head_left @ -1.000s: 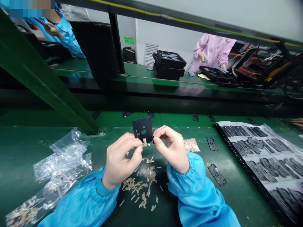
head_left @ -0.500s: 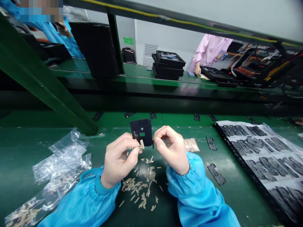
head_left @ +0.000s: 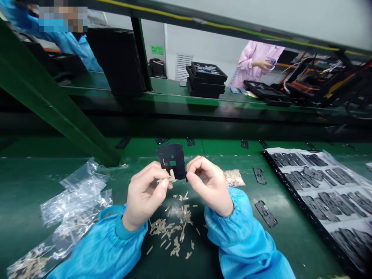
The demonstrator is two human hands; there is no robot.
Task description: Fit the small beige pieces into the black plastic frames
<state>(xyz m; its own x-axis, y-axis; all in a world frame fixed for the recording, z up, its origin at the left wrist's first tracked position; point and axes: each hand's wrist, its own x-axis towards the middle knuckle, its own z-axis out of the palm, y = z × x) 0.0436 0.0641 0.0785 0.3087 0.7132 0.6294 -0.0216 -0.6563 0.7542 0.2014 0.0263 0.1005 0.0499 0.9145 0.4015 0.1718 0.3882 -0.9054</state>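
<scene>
A thin black plate [head_left: 172,160] with cut-out windows is held upright above the green bench. My right hand [head_left: 209,184] pinches its lower right edge. My left hand [head_left: 147,192] pinches a small tan strip [head_left: 172,175] against the plate's lower edge. Both hands are closed, and both arms wear blue sleeves. Below the hands lies a scatter of several tan strips [head_left: 174,228].
Clear plastic bags [head_left: 74,197], some with tan strips, lie at the left. A black tray [head_left: 325,190] lined with black plates sits at the right; loose black plates [head_left: 266,214] lie beside it. A green beam [head_left: 58,104] slants at the left. Other people work beyond the raised shelf [head_left: 186,99].
The black plate has turned slightly and shifted a little left in my hands. My left hand has brought the tan strip up against its lower edge. The people behind have moved.
</scene>
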